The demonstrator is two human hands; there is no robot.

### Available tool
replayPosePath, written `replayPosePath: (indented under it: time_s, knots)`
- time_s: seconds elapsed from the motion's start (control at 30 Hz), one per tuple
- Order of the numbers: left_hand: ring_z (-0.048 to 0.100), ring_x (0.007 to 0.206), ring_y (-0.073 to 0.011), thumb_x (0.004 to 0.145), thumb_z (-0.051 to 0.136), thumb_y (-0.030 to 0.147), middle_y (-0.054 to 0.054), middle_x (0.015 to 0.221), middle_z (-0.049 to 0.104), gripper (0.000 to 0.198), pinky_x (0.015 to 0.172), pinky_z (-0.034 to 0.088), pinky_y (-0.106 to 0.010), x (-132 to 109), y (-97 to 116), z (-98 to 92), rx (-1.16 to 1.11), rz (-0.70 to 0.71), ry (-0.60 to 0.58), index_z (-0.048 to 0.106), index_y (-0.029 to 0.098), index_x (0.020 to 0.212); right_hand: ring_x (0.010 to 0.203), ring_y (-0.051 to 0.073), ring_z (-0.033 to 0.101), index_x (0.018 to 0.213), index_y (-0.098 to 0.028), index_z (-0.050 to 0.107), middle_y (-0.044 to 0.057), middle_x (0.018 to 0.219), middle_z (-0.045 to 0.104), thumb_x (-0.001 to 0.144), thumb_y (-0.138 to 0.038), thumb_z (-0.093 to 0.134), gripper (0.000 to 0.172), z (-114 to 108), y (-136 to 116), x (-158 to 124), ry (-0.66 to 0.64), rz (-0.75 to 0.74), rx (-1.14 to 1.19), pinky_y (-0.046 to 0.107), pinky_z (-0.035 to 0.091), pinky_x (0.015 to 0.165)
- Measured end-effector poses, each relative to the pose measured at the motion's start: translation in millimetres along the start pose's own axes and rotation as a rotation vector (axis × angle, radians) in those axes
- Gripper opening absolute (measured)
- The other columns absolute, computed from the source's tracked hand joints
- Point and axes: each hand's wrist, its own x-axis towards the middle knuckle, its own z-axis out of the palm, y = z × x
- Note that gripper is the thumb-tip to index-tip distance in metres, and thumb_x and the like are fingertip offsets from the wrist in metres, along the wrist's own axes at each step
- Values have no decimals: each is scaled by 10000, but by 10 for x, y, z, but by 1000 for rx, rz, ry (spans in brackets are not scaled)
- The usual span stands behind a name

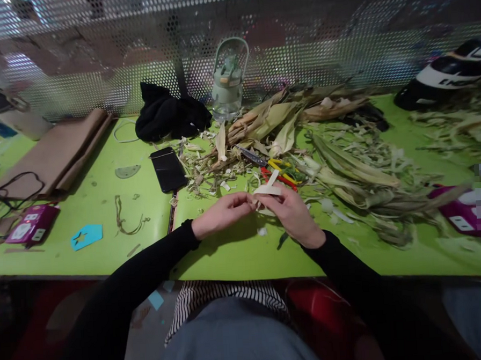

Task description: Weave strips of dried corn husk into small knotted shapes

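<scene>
Pale strips of corn husk (267, 191) cross each other between my two hands, just above the green table. My left hand (228, 213) is closed, its thumb and fingertips pinching the left end of the strips. Opposite it, my right hand (293, 212) is closed on the same strips from the right, with one strip sticking up past the fingers. Right behind the hands lies a pair of scissors (278, 170) with red and yellow handles, its blades pointing away to the left. Dried corn husks (269, 122) are heaped behind the scissors, and more husks (353, 174) spread to the right.
A black phone (168, 169) lies left of the husk scraps. Behind stand a clear bottle with a green lid (228, 86) and a bunched black cloth (170, 114). Purple boxes (32, 224) sit at both sides. A perforated metal screen (137, 56) closes off the table's back.
</scene>
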Motion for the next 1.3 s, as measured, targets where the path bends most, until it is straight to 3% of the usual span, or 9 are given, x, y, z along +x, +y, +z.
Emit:
replayPosePath:
  time_s: [0.17, 0.43, 0.67, 0.9, 1.03, 1.1, 1.2, 1.27, 1.3]
  knots:
    - [353, 574, -88, 867, 461, 193, 40, 654, 440, 118, 547, 290, -221, -48, 73, -1, 81, -52, -18, 576, 168, 862, 623, 138, 528, 841, -218, 621, -10, 712, 596, 853, -413, 636, 197, 24, -7, -15, 39, -8, 40, 283, 441, 605]
    - [360, 603, -100, 862, 409, 175, 33, 661, 425, 140, 577, 299, -241, -79, 93, 54, 161, -17, -61, 539, 173, 810, 591, 110, 462, 882, -223, 624, -25, 738, 565, 820, -392, 668, 185, 41, 42, -14, 146, 15, 132, 255, 395, 542]
    - [417, 630, -100, 910, 504, 325, 12, 710, 500, 196, 605, 330, -251, -39, 41, 65, 122, -16, -60, 567, 154, 836, 608, 112, 492, 864, -201, 638, -25, 690, 555, 819, -398, 677, 206, 49, -34, -10, -13, 89, 129, 253, 416, 564]
    - [394, 599, -75, 886, 586, 297, 23, 694, 515, 176, 580, 318, -221, -20, 41, 67, 30, -25, 15, 569, 142, 803, 551, 100, 369, 1032, -206, 690, -52, 621, 393, 942, -536, 542, 373, 10, -79, -47, -37, 47, 15, 247, 320, 509]
    - [339, 526, -58, 931, 561, 333, 47, 606, 444, 269, 516, 244, -209, -1, 27, 63, -158, -97, 57, 546, 145, 739, 573, 115, 416, 1051, -236, 660, -52, 639, 403, 948, -549, 535, 352, 1, -81, -36, -37, 23, 11, 252, 383, 534]
    - [345, 497, -53, 962, 509, 322, 34, 614, 504, 278, 499, 236, -207, 24, -6, 45, -274, -143, 55, 584, 136, 770, 657, 130, 509, 1041, -243, 631, -22, 746, 524, 944, -540, 547, 323, -11, -74, -25, 10, -28, -25, 274, 458, 607]
    - [559, 647, -82, 989, 446, 257, -46, 796, 688, 257, 615, 392, -199, 63, -63, 24, -451, -126, 109, 657, 123, 930, 802, 160, 571, 1001, -232, 601, 39, 973, 612, 922, -495, 603, 274, -36, -79, -22, 220, -226, -219, 313, 493, 700]
    - [652, 822, -127, 997, 432, 250, -88, 922, 739, 271, 760, 462, -235, 79, -88, 29, -546, -113, 160, 671, 124, 1027, 770, 162, 560, 888, -221, 615, 41, 918, 616, 929, -459, 600, 241, -39, -92, -34, 284, -374, -375, 307, 467, 664]
    - [669, 882, -147, 996, 442, 259, -100, 963, 749, 274, 812, 473, -259, 84, -96, 38, -580, -105, 180, 674, 126, 1051, 719, 158, 549, 815, -217, 620, 33, 839, 612, 945, -452, 575, 272, -32, -98, -44, 237, -416, -432, 299, 446, 627]
